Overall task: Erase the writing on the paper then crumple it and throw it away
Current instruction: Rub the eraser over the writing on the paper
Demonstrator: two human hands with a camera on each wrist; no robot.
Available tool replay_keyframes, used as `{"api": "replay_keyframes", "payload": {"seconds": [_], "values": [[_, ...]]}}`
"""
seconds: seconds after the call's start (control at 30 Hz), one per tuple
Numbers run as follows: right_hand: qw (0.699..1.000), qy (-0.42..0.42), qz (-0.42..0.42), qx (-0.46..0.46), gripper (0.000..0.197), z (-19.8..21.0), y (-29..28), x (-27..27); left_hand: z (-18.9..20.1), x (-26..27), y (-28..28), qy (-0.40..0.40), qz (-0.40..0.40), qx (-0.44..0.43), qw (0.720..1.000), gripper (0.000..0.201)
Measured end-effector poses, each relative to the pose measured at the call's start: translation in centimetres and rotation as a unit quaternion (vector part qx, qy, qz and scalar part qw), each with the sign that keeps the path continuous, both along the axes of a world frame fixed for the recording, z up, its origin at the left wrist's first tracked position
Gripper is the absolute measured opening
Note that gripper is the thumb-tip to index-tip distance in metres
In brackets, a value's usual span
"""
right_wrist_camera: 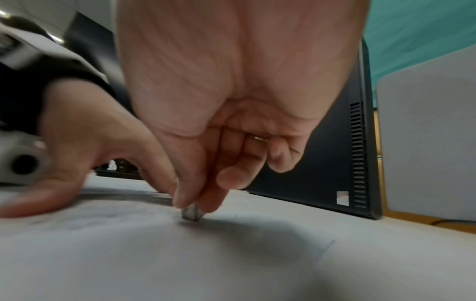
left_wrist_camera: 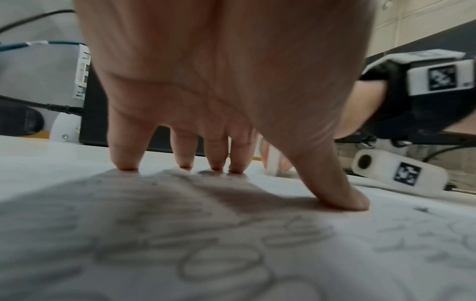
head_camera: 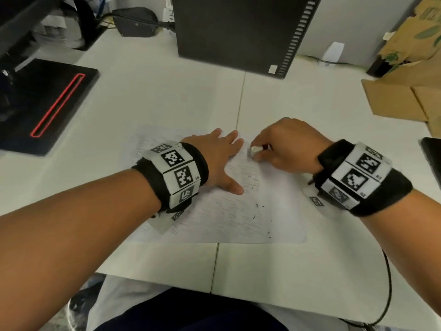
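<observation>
A white sheet of paper (head_camera: 222,218) with faint pencil writing lies flat on the desk in front of me. My left hand (head_camera: 220,158) lies spread on its upper middle, straight fingers and thumb pressing it down; the left wrist view shows the fingertips (left_wrist_camera: 216,168) on the paper (left_wrist_camera: 231,254). Just to the right, my right hand (head_camera: 281,146) pinches a small white eraser (head_camera: 254,150) between thumb and fingers, its tip on the paper's upper right part. In the right wrist view the eraser (right_wrist_camera: 191,212) touches the sheet (right_wrist_camera: 180,254). Dark eraser crumbs (head_camera: 256,205) dot the paper.
A black computer tower (head_camera: 238,32) stands at the back of the white desk (head_camera: 143,96). A black monitor base with a red line (head_camera: 47,106) sits at the left. Cardboard pieces (head_camera: 401,99) lie at the right, and a black cable (head_camera: 386,295) hangs off the near right edge.
</observation>
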State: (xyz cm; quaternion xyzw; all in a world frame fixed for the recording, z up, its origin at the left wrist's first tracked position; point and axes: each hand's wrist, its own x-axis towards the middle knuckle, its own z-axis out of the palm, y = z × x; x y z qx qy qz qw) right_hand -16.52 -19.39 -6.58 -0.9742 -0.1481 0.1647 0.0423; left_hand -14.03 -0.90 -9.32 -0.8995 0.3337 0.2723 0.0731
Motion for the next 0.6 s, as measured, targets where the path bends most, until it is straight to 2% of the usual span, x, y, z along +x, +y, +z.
{"api": "replay_keyframes", "payload": {"seconds": [0.13,0.3,0.4,0.5,0.6], "values": [[0.999,0.033,0.013,0.004,0.023,0.1,-0.1,-1.6,0.0,0.1,-0.2,-0.003,-0.01,-0.002,1.0,0.116],[0.998,-0.021,-0.057,0.011,0.022,0.6,-0.2,3.0,0.2,0.2,-0.4,0.003,-0.014,0.013,1.0,0.118],[0.999,-0.023,-0.037,-0.015,0.026,0.5,0.3,4.0,0.1,0.2,-0.2,-0.001,-0.01,0.011,1.0,0.119],[1.0,-0.005,-0.013,-0.001,0.031,0.1,0.5,1.3,-0.1,0.0,-0.1,-0.004,-0.007,0.006,1.0,0.119],[1.0,0.024,0.014,0.011,0.022,-0.2,0.2,-2.0,-0.1,0.3,-0.2,0.0,-0.005,0.006,1.0,0.119]]}}
